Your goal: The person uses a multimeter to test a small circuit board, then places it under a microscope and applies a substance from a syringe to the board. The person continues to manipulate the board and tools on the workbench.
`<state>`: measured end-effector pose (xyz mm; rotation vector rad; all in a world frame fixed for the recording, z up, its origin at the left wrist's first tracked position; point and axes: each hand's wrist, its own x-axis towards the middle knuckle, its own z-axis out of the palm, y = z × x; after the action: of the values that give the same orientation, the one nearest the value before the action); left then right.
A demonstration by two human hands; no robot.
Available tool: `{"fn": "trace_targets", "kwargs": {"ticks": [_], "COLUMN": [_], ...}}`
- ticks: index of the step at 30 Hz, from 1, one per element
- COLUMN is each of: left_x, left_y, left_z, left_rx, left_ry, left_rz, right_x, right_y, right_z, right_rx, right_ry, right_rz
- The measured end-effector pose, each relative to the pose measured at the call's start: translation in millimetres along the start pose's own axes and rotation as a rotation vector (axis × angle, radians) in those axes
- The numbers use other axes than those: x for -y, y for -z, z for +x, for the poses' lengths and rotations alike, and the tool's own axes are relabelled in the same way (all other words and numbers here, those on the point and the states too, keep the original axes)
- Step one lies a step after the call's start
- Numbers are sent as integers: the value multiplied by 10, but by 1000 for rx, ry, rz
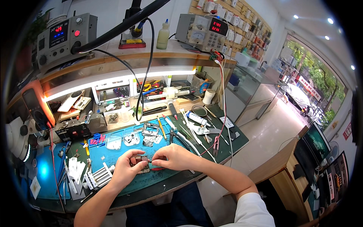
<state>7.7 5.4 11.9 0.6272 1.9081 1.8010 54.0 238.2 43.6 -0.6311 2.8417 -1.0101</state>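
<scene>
Probably the board point(142, 158), pinched by my left hand's point(125, 165) fingers above the bench point(239, 143), just left of my right hand's point(173, 156) fingertips, pressed together on something indistinct, is light, stiff and fragile, best held by its edges.

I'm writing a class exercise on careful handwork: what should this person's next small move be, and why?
Probably a gentle adjustment by the right hand's fingertips at the right edge of the small reddish-brown part, while the left hand steadies it. The left thumb lies across the part, and the right fingertips are already close to that edge.
</scene>
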Motion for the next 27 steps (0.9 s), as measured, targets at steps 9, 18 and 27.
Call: {"fn": "trace_targets", "kwargs": {"ticks": [9, 18, 27], "left_x": [-1, -5, 86], "left_y": [1, 12, 14], "left_z": [-1, -10, 34], "left_rx": [8, 3, -28], "left_ry": [-4, 3, 14], "left_rz": [-27, -7, -89], "right_x": [17, 21, -4], "right_y": [10, -12, -37], "right_z": [0, 1, -14], "right_rx": [35, 36, -8], "right_ry": [-23, -37, -52], "right_rz": [7, 3, 39]}}
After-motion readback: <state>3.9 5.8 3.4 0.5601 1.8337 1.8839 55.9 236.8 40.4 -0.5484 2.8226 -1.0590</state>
